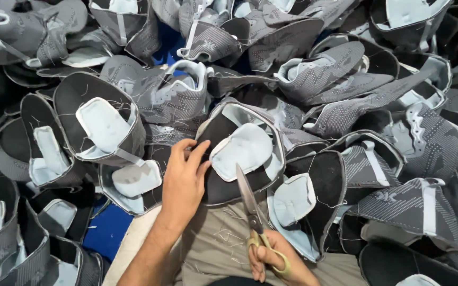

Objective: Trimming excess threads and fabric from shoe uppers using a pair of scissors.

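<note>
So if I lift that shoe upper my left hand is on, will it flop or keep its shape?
The shoe upper is thin knit fabric with no sole, so it probably sags somewhat and feels light. Its curved, stitched edge under the left hand suggests some shape holds. It is unlikely to slip or roll.

Shoe-making workshop, heaps of grey knit shoe uppers all around, thread scraps, scissors

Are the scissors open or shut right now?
Shut: the scissors' blades lie together as one narrow strip, held in the right hand.
</note>
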